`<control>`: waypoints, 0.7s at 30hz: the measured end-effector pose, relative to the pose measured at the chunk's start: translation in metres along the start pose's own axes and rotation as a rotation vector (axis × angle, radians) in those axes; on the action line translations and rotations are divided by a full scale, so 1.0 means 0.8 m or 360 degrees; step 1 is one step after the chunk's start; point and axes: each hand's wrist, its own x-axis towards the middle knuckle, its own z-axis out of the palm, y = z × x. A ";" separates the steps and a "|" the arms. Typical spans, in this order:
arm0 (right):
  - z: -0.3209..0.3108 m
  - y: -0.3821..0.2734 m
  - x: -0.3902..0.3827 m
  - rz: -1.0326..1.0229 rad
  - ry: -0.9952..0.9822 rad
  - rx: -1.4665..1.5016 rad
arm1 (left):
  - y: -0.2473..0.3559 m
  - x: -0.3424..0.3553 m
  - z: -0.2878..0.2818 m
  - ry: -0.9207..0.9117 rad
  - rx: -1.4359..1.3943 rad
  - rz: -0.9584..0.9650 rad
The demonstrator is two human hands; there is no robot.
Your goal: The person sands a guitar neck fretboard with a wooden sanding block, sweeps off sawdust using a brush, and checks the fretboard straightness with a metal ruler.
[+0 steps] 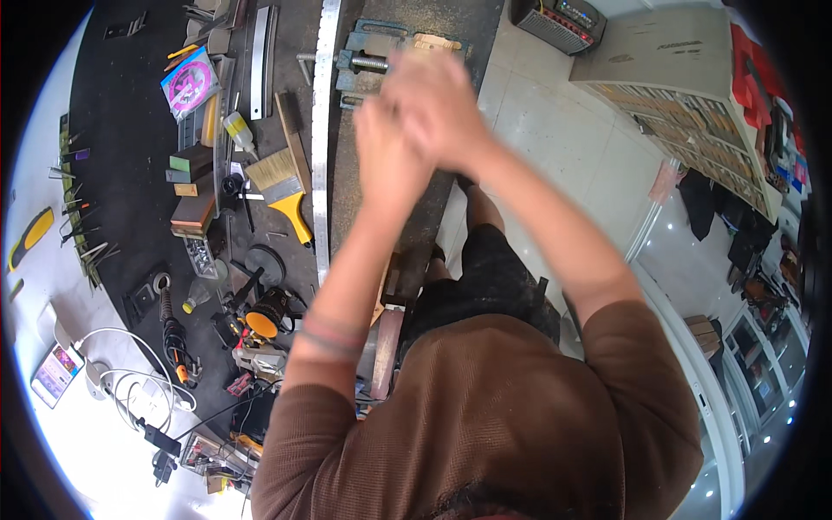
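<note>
My left hand (pixel 381 139) and my right hand (pixel 438 104) are close together at the far end of the bench, both blurred by motion. The fingers look curled inward, the right hand overlapping the left. Whatever they grip, if anything, is hidden. Just beyond them a blue metal vise (pixel 377 33) with a threaded screw (pixel 371 63) is partly covered. A pale wooden piece (pixel 438 41) shows at the vise, right behind my right hand.
A long metal straightedge (pixel 321 139) lies left of my hands. Beside it are a yellow-handled brush (pixel 282 182), a small bottle (pixel 238 132), wooden blocks (pixel 192 212) and a headlamp-like lamp (pixel 264 319). A wooden cabinet (pixel 676 69) stands at the right, near a red-trimmed amplifier (pixel 559 24).
</note>
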 end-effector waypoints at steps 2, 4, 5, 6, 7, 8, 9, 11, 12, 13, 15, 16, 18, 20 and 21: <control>-0.042 0.071 0.092 -0.0187 -0.0008 -0.0161 | -0.010 0.099 0.033 0.0054 0.0155 0.0086; -0.066 0.102 0.113 -0.0163 -0.0134 -0.0192 | 0.019 0.167 0.052 0.0033 0.0047 -0.0090; -0.067 0.106 0.109 -0.0141 -0.0108 -0.0232 | 0.018 0.160 0.058 0.0013 0.0059 -0.0103; -0.067 0.104 0.105 -0.0128 -0.0084 -0.0261 | 0.015 0.147 0.062 -0.0003 0.0081 -0.0122; -0.046 0.084 0.078 -0.0086 -0.0048 -0.0226 | 0.005 0.115 0.057 0.0020 0.0088 -0.0027; -0.030 0.088 0.040 -0.0110 0.0028 -0.0261 | 0.007 0.072 0.049 0.0041 0.0054 0.0094; 0.002 0.037 0.010 -0.0154 0.0122 -0.0217 | -0.008 0.015 0.026 -0.0025 0.0068 -0.0019; 0.019 -0.056 -0.049 0.0057 -0.0168 -0.0130 | 0.000 -0.076 -0.026 -0.0176 0.0032 -0.0186; 0.026 -0.084 -0.067 0.0144 -0.0247 -0.0046 | 0.007 -0.096 -0.048 -0.0278 0.0009 -0.0249; 0.029 -0.085 -0.069 0.0132 -0.0250 -0.0034 | 0.007 -0.089 -0.045 -0.0278 0.0009 -0.0246; 0.016 -0.056 -0.052 0.0077 -0.0161 -0.0077 | 0.004 -0.065 -0.028 -0.0219 -0.0021 -0.0117; 0.003 -0.028 -0.014 0.0011 -0.0064 -0.0098 | -0.006 -0.025 -0.011 -0.0117 -0.0012 -0.0050; -0.021 0.062 0.065 -0.0185 0.0170 -0.0191 | -0.003 0.081 0.025 0.0097 0.0088 0.0135; -0.062 0.086 0.127 -0.0121 -0.0138 -0.0169 | -0.010 0.147 0.051 0.0152 0.0094 0.0029; -0.062 0.099 0.115 -0.0096 -0.0140 -0.0199 | 0.004 0.149 0.063 0.0151 0.0059 0.0007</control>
